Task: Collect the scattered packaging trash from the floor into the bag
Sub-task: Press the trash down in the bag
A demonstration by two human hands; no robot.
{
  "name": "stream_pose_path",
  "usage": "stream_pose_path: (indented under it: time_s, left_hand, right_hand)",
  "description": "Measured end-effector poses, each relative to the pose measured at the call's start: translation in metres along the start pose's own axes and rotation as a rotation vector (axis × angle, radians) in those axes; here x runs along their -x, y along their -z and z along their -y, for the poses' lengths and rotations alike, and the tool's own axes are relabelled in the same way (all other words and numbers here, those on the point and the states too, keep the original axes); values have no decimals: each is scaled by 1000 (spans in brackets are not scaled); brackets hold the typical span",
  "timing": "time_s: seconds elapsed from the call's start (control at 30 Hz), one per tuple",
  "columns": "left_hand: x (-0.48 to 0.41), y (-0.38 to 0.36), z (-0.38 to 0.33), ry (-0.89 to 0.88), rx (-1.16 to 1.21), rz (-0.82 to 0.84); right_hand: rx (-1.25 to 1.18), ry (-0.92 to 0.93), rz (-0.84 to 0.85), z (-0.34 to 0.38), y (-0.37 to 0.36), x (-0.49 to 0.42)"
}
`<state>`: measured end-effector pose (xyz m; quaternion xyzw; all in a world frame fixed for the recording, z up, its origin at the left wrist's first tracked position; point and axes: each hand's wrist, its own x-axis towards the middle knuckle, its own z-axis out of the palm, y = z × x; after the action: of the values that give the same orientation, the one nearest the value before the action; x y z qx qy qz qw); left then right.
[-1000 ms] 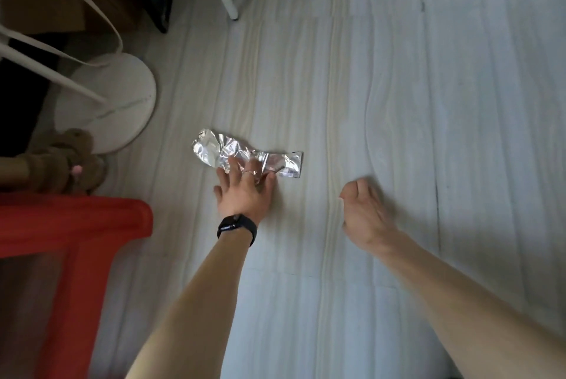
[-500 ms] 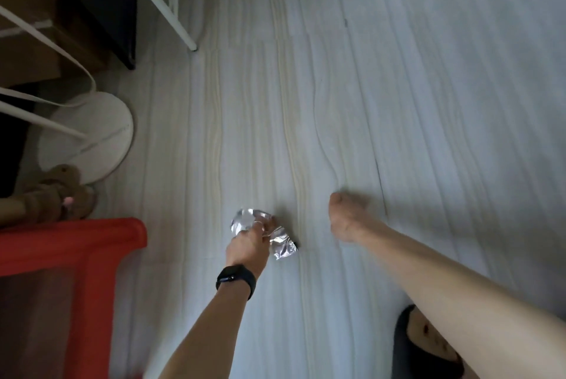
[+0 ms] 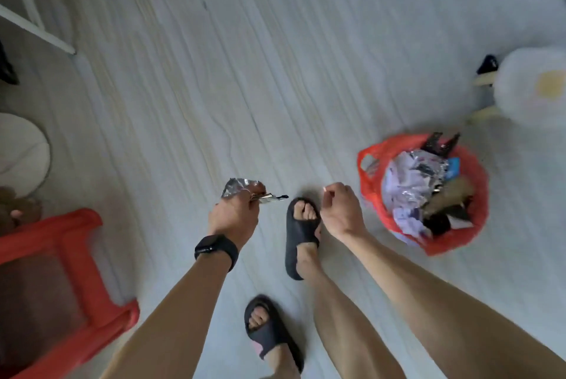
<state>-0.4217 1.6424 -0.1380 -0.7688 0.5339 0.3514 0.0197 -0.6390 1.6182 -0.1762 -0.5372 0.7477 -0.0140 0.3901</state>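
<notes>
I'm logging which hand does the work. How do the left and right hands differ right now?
The left hand grips a crumpled silver foil wrapper; the right hand holds nothing, fingers loosely curled. The left wrist wears a black watch; the right wrist is bare. The right hand is nearer the red bag than the left hand. Both show their backs to the camera.

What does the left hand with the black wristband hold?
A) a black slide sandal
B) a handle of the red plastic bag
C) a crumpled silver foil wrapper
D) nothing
C: the left hand grips the crumpled silver foil wrapper, its fingers curled round it.
</notes>
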Motion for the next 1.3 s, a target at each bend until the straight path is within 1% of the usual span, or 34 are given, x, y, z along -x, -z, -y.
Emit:
stream_pose_path:
  time_s: [0.1,0.17,0.23,0.3,0.37,0.47,0.5,0.53,0.57,0.6,0.63,0.7,0.73,0.83,0.87,0.9,0.93,1.0,1.03,1.07,1.13,1.2,1.3]
  left_hand:
    - [53,10,-70,-153,16,49]
    - [77,8,-115,-248,-47,41]
    - [95,-5,-161,-322,-150,47]
    - [102,-24,-192,-438,-181,9]
    - [96,-54,-228,-628,-201,-38]
    - [67,-98,-263,-850,-190,-140]
    - [59,-107,-274,-866,-202,-131]
    - [51,-122,-284,-846,-233,-91]
    - [46,-131,-293,-776,-287,-24]
    - [41,-140,-299,-696,-356,44]
    - [37,-150,-309,-579,-411,128]
    - [29,-162,-313,-403,-418,194]
    - [28,-162,-311,-370,-383,184]
    - [24,-166,-319,-364,-235,48]
    - [25,-165,-323,-334,-202,30]
    - [27,-164,-325,-295,-184,31]
    - [30,-162,-327,-252,-182,45]
    - [33,-157,-329,-200,-203,54]
    - [34,-156,-327,-193,-226,63]
    - [35,-154,-326,-208,-260,75]
    - [33,-158,-325,-303,-335,119]
    - [28,-164,-326,-401,-423,197]
    - [12,-176,-329,-433,-569,364]
  right_hand:
    - [-65,-61,-87,-45,61,61]
    - [-89,-99,-144,-75,102,87]
    - [-113,-191,-187,-108,141,101]
    - [-124,-256,-189,-135,164,98]
    - [-111,-281,-214,-168,189,78]
    - [-82,-255,-240,-205,210,43]
    - [-74,-226,-227,-215,212,32]
    - [-72,-196,-212,-225,214,21]
    - [-81,-178,-195,-234,213,13]
    - [-91,-164,-163,-240,211,5]
    - [-101,-160,-113,-248,211,-3]
    - [-98,-140,-25,-257,212,-15]
    - [-84,-132,-23,-258,211,-16]
    - [-64,-158,-167,-273,215,-26]
    - [-90,-210,-190,-279,218,-27]
    - [-137,-293,-174,-284,220,-27]
    - [-191,-399,-106,-288,224,-28]
    - [-304,-575,138,-291,231,-32]
    - [-358,-614,252,-291,233,-35]
    - [-393,-618,316,-292,232,-38]
    - [-422,-580,333,-296,226,-47]
    - [-504,-582,319,-298,219,-53]
    - [-642,-618,297,-299,215,-55]
